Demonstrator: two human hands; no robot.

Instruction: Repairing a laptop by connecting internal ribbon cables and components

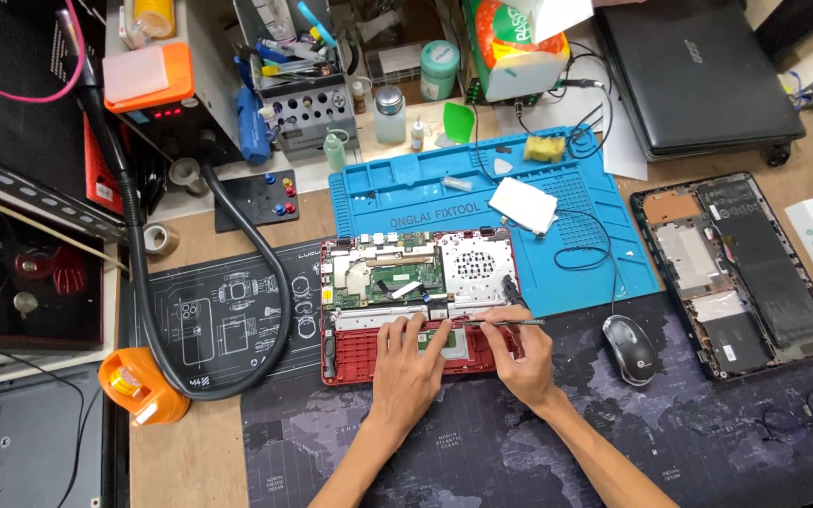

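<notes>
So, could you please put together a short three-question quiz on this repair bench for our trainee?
1. True or false: the right hand holds a thin tool over the opened red laptop.
2. Which lies right of the red laptop on the dark desk mat? A) mouse B) mug C) stapler
3. What does the left hand rest on?

Key: 1 true. 2 A. 3 The red laptop's lower edge, beside the right hand.

Two bare forearms, no sleeves in view, left hand (408, 362) and right hand (519, 353) ungloved, no rings, no watch, no bracelet visible, fingers slender, nails short, wrists uncovered
</notes>
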